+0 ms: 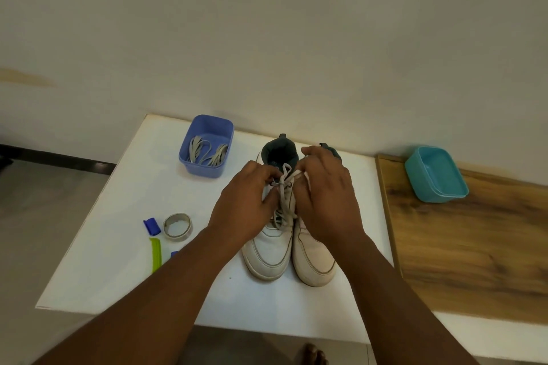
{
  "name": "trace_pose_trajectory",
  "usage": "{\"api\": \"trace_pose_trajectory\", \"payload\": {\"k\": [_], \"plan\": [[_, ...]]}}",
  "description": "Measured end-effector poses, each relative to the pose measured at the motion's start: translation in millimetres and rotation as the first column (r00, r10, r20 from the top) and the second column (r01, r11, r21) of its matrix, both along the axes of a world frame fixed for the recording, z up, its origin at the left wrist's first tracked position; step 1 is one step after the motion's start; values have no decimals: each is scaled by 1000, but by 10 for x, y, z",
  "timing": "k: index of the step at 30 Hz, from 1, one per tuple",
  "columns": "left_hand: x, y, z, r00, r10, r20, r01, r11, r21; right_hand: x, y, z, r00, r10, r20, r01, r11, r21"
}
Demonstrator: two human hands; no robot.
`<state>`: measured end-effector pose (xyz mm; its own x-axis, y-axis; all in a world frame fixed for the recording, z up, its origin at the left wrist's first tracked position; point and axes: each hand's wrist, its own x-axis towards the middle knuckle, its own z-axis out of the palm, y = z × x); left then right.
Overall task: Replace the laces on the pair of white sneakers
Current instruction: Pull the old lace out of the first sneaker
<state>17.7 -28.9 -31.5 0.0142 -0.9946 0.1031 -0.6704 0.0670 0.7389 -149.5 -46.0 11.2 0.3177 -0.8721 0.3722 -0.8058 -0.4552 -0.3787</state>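
Observation:
Two white sneakers stand side by side on the white table [118,246], toes toward me. The left sneaker [268,252] carries a grey-white lace [284,195] with a loop near its dark collar. My left hand [241,204] pinches one strand of that lace at the top eyelets. My right hand [324,195] pinches the other strand and covers most of the right sneaker [312,261]. A purple-blue tub [207,130] at the back left holds a bundle of spare grey laces [207,152].
A roll of tape [177,227], a blue cap [151,225] and a green strip [155,255] lie left of the shoes. A teal tub [434,173] sits on the wooden surface [474,261] to the right. A wall rises close behind the table.

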Motion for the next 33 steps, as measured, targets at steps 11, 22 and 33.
{"api": "trace_pose_trajectory", "payload": {"k": [11, 22, 33], "plan": [[-11, 5, 38, 1000, 14, -25, -15, 998, -67, -184, -51, 753, 127, -66, 990, 333, 943, 20], [-47, 14, 25, 999, -18, 29, 20, 998, -52, -493, -200, 808, 19, -345, 939, 529, 800, 283], [-110, 13, 301, 903, -118, -414, 117, 993, -27, -131, -35, 210, 900, -407, 157, 373, 904, 209]]}}
